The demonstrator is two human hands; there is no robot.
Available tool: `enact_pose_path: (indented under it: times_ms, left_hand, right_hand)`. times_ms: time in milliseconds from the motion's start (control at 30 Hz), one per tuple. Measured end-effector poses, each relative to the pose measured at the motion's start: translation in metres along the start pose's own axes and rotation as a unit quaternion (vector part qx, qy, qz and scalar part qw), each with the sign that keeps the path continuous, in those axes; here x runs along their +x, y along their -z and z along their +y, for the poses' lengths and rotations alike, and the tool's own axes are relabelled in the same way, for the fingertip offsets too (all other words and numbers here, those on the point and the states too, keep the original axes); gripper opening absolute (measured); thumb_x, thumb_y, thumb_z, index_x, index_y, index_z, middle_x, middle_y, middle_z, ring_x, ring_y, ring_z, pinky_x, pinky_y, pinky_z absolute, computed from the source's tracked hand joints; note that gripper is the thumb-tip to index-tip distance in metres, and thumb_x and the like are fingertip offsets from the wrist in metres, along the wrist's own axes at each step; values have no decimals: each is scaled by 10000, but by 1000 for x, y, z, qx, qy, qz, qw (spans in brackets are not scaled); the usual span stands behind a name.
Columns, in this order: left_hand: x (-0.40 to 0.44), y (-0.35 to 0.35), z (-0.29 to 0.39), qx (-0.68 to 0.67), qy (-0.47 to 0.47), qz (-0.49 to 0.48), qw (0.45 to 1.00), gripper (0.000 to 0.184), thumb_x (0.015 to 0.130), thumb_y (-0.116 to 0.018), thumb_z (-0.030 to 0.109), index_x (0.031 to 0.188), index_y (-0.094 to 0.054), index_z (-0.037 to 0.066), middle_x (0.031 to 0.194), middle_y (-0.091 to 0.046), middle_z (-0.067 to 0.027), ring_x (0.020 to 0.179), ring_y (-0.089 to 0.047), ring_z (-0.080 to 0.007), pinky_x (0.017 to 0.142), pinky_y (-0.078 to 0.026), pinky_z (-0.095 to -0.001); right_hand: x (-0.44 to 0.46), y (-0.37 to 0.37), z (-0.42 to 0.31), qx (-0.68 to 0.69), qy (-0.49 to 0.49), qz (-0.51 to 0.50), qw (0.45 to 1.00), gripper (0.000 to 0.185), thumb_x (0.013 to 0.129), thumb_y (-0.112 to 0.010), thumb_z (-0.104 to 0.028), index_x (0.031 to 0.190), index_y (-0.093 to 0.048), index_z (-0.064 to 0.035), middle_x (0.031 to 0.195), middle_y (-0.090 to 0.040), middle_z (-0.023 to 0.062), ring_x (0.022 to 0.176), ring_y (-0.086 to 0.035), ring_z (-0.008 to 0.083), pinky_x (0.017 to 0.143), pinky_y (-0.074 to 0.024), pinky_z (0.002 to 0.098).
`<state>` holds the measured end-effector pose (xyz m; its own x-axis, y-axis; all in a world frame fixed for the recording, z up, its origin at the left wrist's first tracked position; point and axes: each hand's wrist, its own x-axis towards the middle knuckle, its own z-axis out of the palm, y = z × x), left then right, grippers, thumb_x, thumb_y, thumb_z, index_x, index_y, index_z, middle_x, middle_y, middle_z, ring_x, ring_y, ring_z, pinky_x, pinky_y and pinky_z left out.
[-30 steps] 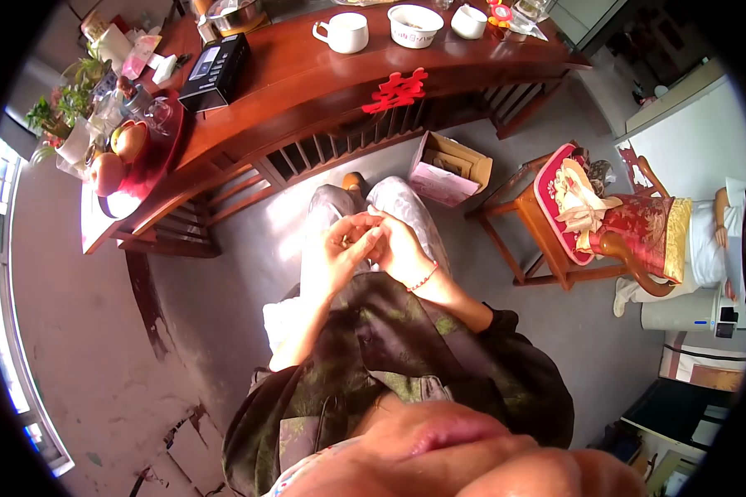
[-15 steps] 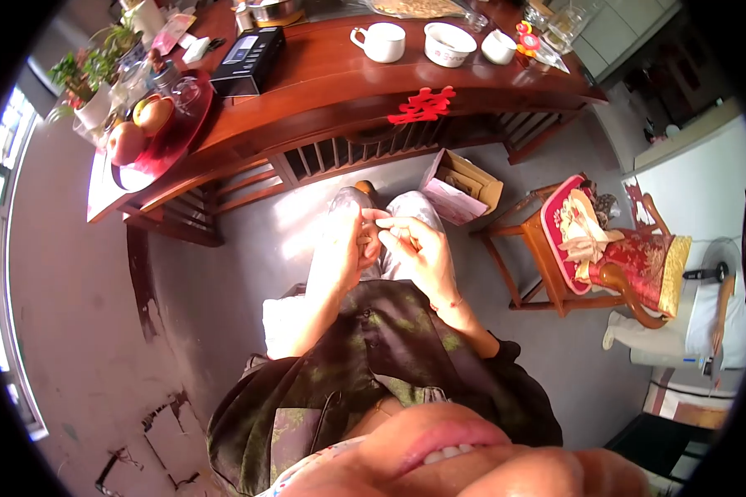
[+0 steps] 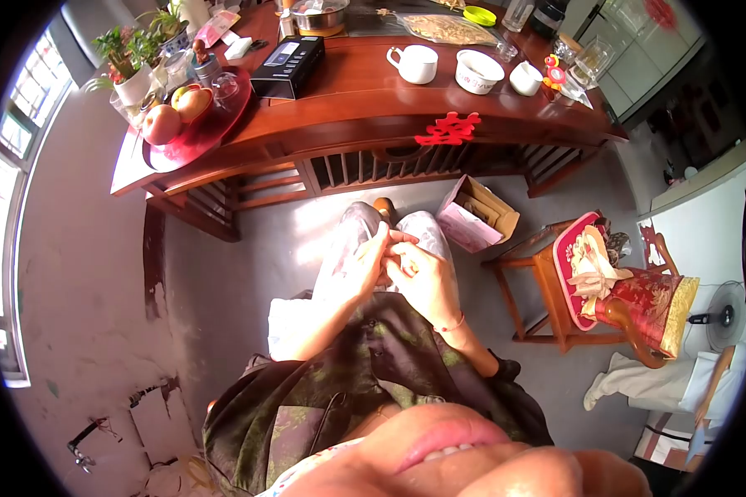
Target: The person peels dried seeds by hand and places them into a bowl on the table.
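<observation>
Above my lap, my left hand (image 3: pixel 366 267) and my right hand (image 3: pixel 429 280) meet, their fingertips pressed together. Curled fingers hide whatever may lie between them, and I cannot make out any object there. A thin red band (image 3: pixel 450 324) circles my right wrist. Beneath the hands are my light patterned trousers (image 3: pixel 337 255) and the hem of my dark camouflage jacket (image 3: pixel 373 331).
Ahead stands a red-brown wooden table (image 3: pixel 348 103) bearing a white mug (image 3: pixel 414 65), a white bowl (image 3: pixel 478 73), a black box (image 3: pixel 290 68) and a fruit tray (image 3: pixel 236 112). An open carton (image 3: pixel 472 219) and a cushioned chair (image 3: pixel 547 286) are at right. Another person's legs (image 3: pixel 642 383) show beyond.
My head view has shifted, so the table and chair sit lower and further right. Both hands stay together; their fingers have shifted slightly against each other.
</observation>
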<state>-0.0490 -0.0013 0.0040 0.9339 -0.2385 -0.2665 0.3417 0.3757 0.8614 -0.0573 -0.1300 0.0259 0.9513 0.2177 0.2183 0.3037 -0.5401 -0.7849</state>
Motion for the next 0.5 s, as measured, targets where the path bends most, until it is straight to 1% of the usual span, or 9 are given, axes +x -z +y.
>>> enact_pose_path:
  times_ms: [133,167,200,267,333,400,433,467,500]
  left_hand:
    - [3,4,-8,-37,39,22,998,475,1006,-342,393,1057,-623,14,785,-617,-48,627,-533,-73,487,-391,-159]
    - [4,3,-7,-36,39,21,998,475,1006,-342,393,1057,-623,14,785,-617,-48,627,-533,-73,487,-391,-159]
    - [3,2,-5,-34,35,21,999,470,1002,-358,399,1045,-623,14,767,-612,-50,602,-525,-75,469,-373,-164]
    - [3,3,-6,-32,31,21,999,465,998,-374,405,1033,-623,14,749,-608,-52,577,-516,-76,452,-356,-169]
    - [4,8,-11,-45,56,47,996,434,992,-408,394,983,-619,15,696,-583,-48,521,-471,-73,424,-309,-177]
    - [6,10,-14,-61,48,46,996,410,989,-424,379,962,-614,17,654,-548,-35,490,-432,-68,414,-282,-183]
    - [7,10,-15,-77,38,45,995,387,986,-441,365,941,-609,20,611,-513,-23,458,-393,-63,405,-254,-188]
    - [7,11,-15,-78,39,45,995,387,986,-441,365,941,-609,20,611,-513,-23,458,-393,-63,405,-254,-188]
    - [7,13,-14,-104,34,15,994,362,984,-452,353,952,-603,26,584,-475,-8,444,-366,-59,404,-243,-190]
  right_hand:
    - [-1,0,2,25,-9,8,1000,99,784,-700,-138,851,-651,-84,607,-587,59,492,-554,150,479,-435,285]
    - [-1,-1,3,27,-5,6,1000,120,794,-698,-140,880,-660,-65,599,-570,60,495,-520,128,479,-414,277]
    - [-1,-1,5,30,1,2,1000,144,805,-696,-143,908,-669,-47,591,-553,61,499,-486,107,478,-394,268]
    - [-1,0,7,17,13,-5,1000,137,816,-685,-135,911,-667,-38,599,-566,63,503,-498,106,482,-398,266]
    - [0,-1,7,5,23,-13,1000,131,827,-674,-128,914,-665,-30,608,-580,65,508,-509,106,486,-402,265]
    - [0,-2,6,81,21,0,996,119,850,-644,-100,939,-647,-20,632,-608,60,518,-525,104,489,-406,264]
    - [1,-2,5,81,21,-1,997,119,850,-644,-100,939,-647,-20,632,-608,60,518,-525,104,489,-406,264]
    - [1,-3,5,101,20,8,995,91,853,-639,-94,920,-634,-33,648,-622,62,518,-552,111,486,-423,264]
    - [2,-3,4,121,19,16,992,65,856,-635,-88,901,-620,-45,664,-635,65,518,-578,118,483,-439,263]
